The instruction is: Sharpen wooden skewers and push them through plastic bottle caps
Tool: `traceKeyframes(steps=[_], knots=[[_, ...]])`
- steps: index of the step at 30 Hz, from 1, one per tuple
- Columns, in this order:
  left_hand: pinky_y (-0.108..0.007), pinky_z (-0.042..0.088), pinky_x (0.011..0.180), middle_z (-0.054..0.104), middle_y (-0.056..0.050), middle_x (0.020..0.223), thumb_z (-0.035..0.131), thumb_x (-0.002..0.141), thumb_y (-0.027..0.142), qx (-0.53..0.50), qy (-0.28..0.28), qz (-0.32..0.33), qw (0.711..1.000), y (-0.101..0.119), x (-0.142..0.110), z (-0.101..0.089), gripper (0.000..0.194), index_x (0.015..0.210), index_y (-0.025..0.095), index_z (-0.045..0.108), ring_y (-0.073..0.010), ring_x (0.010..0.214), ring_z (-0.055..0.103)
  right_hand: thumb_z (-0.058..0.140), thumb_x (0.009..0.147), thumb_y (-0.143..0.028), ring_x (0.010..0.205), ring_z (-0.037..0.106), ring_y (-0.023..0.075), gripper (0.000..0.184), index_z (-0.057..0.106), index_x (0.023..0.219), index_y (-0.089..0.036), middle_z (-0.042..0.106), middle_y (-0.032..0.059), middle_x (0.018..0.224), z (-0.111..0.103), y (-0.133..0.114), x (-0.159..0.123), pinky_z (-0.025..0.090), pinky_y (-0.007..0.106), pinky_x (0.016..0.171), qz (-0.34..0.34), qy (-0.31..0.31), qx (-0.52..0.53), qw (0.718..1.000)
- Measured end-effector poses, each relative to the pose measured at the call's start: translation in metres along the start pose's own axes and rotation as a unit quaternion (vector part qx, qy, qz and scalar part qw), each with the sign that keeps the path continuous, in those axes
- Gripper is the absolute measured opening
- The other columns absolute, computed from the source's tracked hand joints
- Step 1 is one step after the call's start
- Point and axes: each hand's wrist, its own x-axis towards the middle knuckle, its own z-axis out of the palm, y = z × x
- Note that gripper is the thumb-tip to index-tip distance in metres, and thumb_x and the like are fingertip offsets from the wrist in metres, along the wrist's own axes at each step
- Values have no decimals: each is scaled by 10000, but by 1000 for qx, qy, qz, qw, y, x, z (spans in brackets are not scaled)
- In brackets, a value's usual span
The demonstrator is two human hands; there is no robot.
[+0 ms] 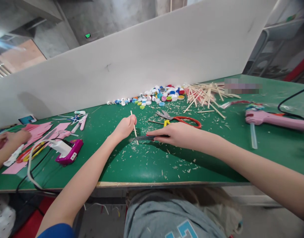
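Observation:
My left hand (126, 127) is closed around a thin wooden stick (135, 131), which stands tilted with its lower end near the green table. In my right hand (178, 134) is a dark-bladed knife (143, 138), its blade lying across the lower part of the stick. The knife's handle is mostly hidden by my fingers. Pale wood shavings (152, 155) are strewn around both hands. Just beyond my right hand lie scissors (188, 121) with red-orange handles, and a small yellow object (166, 123) beside them.
Bottle caps (164, 94) and a pile of wooden sticks (206, 94) lie along the white partition (142, 59). A pink glue gun (270, 119) rests at right. At left are a magenta power strip (70, 153), cables, pink sheets (40, 132) and another person's hands (14, 140).

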Motion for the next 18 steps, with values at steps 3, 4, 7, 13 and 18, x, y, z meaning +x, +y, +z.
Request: traceKeyframes(steps=[3, 4, 7, 13, 18], knots=[[-256, 353, 577, 473, 16, 545, 158, 952, 423, -1, -1, -2, 1000, 0, 0, 0, 438, 691, 205, 435, -126, 521, 453, 436, 949, -370, 422, 425, 69, 339, 580, 1256, -373, 629, -34, 621, 1, 0, 0, 261, 211, 455, -4, 4, -10, 1000], [-257, 351, 577, 471, 16, 545, 156, 951, 425, -3, -3, -3, 1000, 0, -1, 0, 439, 692, 206, 434, -127, 521, 451, 438, 949, -367, 438, 442, 73, 338, 581, 1255, -371, 635, -31, 634, 1, -1, 0, 262, 210, 457, -5, 7, -17, 1000], [-260, 346, 584, 468, 15, 548, 149, 949, 431, -3, -6, -3, 1000, 0, -1, 0, 444, 694, 207, 435, -131, 529, 448, 446, 947, -358, 505, 507, 90, 339, 573, 1261, -376, 662, -23, 699, 4, -2, 0, 274, 209, 469, -8, 7, -38, 999], [-259, 345, 592, 472, 15, 551, 151, 952, 430, 5, -2, -5, 1000, 0, -1, -1, 460, 681, 201, 444, -125, 527, 451, 450, 949, -348, 572, 558, 100, 341, 568, 1268, -367, 691, -14, 781, 7, -4, 1, 313, 210, 503, -7, 6, -42, 999], [-255, 348, 585, 477, 16, 550, 154, 953, 435, 8, -5, -2, 1000, -1, -1, 0, 462, 692, 199, 454, -120, 522, 452, 451, 947, -346, 498, 502, 86, 343, 573, 1267, -352, 665, -16, 695, 5, -5, 1, 284, 208, 482, -14, 3, -29, 999]])
